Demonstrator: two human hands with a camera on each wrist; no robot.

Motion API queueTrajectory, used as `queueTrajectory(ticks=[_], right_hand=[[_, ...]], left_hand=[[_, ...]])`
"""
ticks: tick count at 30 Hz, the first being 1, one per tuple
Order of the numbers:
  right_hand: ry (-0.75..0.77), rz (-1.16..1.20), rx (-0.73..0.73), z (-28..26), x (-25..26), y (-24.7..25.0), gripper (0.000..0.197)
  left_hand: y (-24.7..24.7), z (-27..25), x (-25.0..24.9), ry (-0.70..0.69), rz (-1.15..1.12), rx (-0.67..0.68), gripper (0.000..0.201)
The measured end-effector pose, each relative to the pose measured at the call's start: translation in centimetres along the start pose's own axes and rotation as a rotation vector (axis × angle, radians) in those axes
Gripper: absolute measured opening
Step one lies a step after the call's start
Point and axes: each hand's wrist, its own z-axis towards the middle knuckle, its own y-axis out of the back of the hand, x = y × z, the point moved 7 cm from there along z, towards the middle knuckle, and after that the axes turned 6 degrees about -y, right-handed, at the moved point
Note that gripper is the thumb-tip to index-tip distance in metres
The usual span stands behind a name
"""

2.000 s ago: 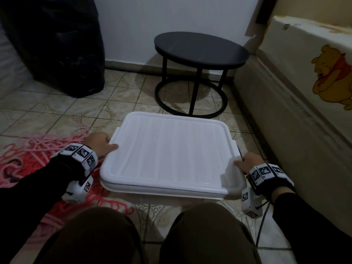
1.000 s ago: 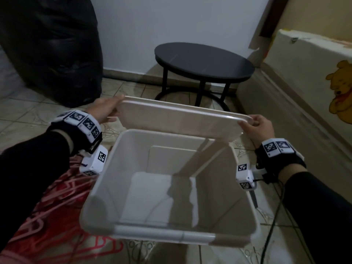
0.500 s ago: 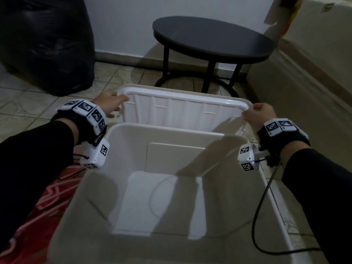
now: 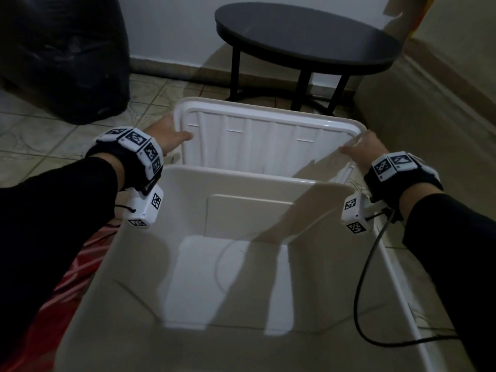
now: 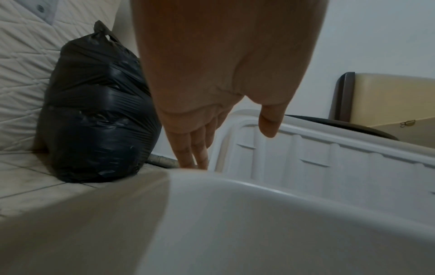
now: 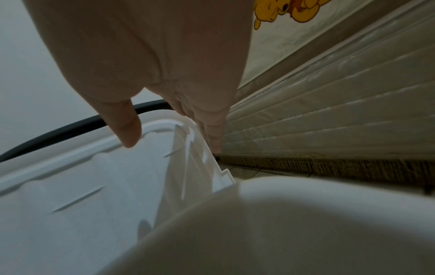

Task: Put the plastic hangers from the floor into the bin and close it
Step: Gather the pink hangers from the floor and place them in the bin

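Note:
The white bin (image 4: 139, 277) stands open and empty in front of me. Its white lid (image 4: 257, 140) stands tilted on edge just behind the far rim, ribbed underside toward me. My left hand (image 4: 171, 132) pinches the lid's left edge, thumb on the inner face and fingers behind. My right hand (image 4: 362, 149) pinches the right edge the same way. The left wrist view shows the left hand (image 5: 230, 147) by the lid's (image 5: 329, 163) corner, the right wrist view the right hand (image 6: 174, 137) over the lid's (image 6: 94, 186) edge. Red plastic hangers (image 4: 88, 261) lie on the floor left of the bin, mostly hidden by my arm.
A round black side table (image 4: 308, 36) stands right behind the lid. A full black rubbish bag (image 4: 61, 55) sits at the far left. A mattress side (image 4: 429, 116) runs along the right. A black cable (image 4: 359, 291) hangs from my right wrist over the bin.
The lid was on the bin two seconds ago. Both hands lifted it, swung it away from me and lowered it behind the far rim, leaving the bin open.

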Motion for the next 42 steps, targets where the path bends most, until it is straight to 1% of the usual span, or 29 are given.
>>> queueTrajectory(ticks=[2,4,5,7,9,11,12,14,15,17,19,21,22,23,24,25,27,31,35,37,39,41,42], right_hand=[[-0.013,-0.053,0.007,-0.5,-0.3,0.1,0.053],[-0.023,-0.148,0.046,-1.3,-0.6,0.1,0.042],[-0.023,-0.197,0.06,-1.8,-0.7,0.0,0.04],[-0.009,-0.304,0.074,-3.2,-1.1,0.0,0.042],[-0.021,-0.384,0.079,-4.7,-2.3,0.1,0.053],[-0.06,-0.423,0.082,-6.9,-3.4,0.4,0.065],[-0.085,-0.435,0.087,-8.1,-4.1,0.7,0.067],[-0.127,-0.474,0.107,-9.9,-5.7,1.2,0.062],[-0.14,-0.503,0.119,-10.8,-6.4,1.4,0.058],[-0.145,-0.552,0.132,-12.5,-7.4,2.1,0.051],[-0.153,-0.617,0.152,-14.0,-8.1,2.6,0.047],[-0.146,-0.697,0.19,-15.7,-8.6,2.6,0.043],[-0.129,-0.733,0.199,-16.4,-8.9,2.4,0.038],[-0.108,-0.752,0.192,-17.1,-9.1,2.3,0.029],[-0.081,-0.76,0.166,-17.5,-9.4,2.2,0.017],[-0.056,-0.744,0.131,-17.7,-9.6,2.3,0.014],[-0.046,-0.706,0.12,-17.8,-9.8,2.3,0.027],[-0.041,-0.659,0.135,-18.4,-9.3,2.8,0.031],[-0.032,-0.617,0.104,-18.2,-8.8,3.3,0.029],[-0.018,-0.615,0.087,-18.3,-8.3,3.4,0.024],[-0.012,-0.648,0.092,-18.6,-8.2,3.4,0.012],[-0.023,-0.669,0.118,-19.0,-8.5,3.3,0.017],[-0.025,-0.664,0.129,-19.0,-8.8,3.2,0.016]], left_hand=[[0.1,-0.3,0.4,0.008,0.04,0.004,0.049],[0.2,-1.1,1.0,0.024,0.077,0.024,0.037],[0.3,-1.6,1.5,0.047,0.087,0.04,0.034],[0.4,-2.9,2.2,0.096,0.134,0.12,0.037],[0.9,-4.7,2.3,0.106,0.251,0.208,0.043],[2.1,-6.5,2.4,0.09,0.373,0.209,0.044],[2.6,-7.6,2.7,0.088,0.425,0.199,0.045],[3.4,-10.0,3.3,0.109,0.471,0.233,0.038],[3.5,-11.3,4.0,0.138,0.455,0.277,0.034],[3.8,-13.6,5.3,0.191,0.426,0.375,0.033],[3.9,-15.6,6.3,0.188,0.42,0.447,0.031],[3.7,-17.1,6.8,0.166,0.45,0.482,0.028],[3.5,-17.8,6.8,0.152,0.494,0.483,0.025],[3.4,-18.3,6.7,0.134,0.531,0.462,0.024],[3.3,-18.5,6.7,0.116,0.548,0.435,0.024],[3.2,-18.6,6.7,0.105,0.533,0.408,0.026],[3.3,-18.7,6.8,0.118,0.457,0.363,0.025],[3.7,-18.4,7.1,0.125,0.416,0.324,0.027],[3.9,-18.0,7.2,0.151,0.284,0.208,0.02],[4.0,-17.8,7.3,0.154,0.255,0.177,0.02],[3.9,-17.8,7.4,0.173,0.232,0.183,0.02],[3.7,-17.9,7.5,0.187,0.244,0.214,0.02],[3.7,-18.1,7.6,0.192,0.274,0.234,0.02]])
